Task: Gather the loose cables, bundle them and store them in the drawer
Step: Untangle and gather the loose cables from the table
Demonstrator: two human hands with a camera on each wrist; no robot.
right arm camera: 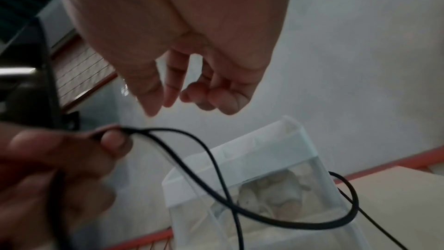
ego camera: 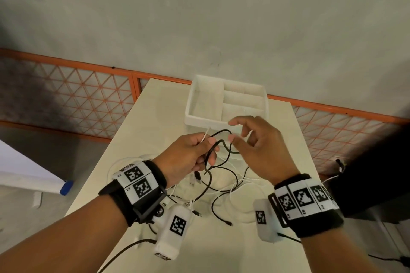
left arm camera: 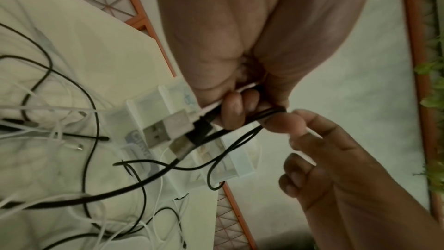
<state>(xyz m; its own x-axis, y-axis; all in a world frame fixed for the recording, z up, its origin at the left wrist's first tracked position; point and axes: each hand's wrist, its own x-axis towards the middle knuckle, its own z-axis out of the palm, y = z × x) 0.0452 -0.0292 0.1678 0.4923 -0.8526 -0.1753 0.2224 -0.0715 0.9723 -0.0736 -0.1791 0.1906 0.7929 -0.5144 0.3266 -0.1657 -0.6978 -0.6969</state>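
We see the black cable looped up in the air over the table, between both hands, just in front of the drawer. A thin white cable runs thru the same fist. In the left wrist view two USB plugs hang just below the curled fingers, one silver w/ a white lead, one on a black lead.

The drawer sits at the far end of the table: white, open on top, w/ one big compartment on the left and three smaller ones stacked on the right. All look bare in the head view; we can't tell abt the nearest small one, since the right hand covers part of it.

Left hand: fingers curled tight round the black cable and white cable, thumb pressed on top of the strands. Right hand: raised beside the loop, fingers loosely bent, thumb and forefinger apart. In the right wrist view it holds nothing; the fingertips hang above the black loop w/o touching.

The rest of the loose cables, black and white, lie tangled on the table under the wrists.
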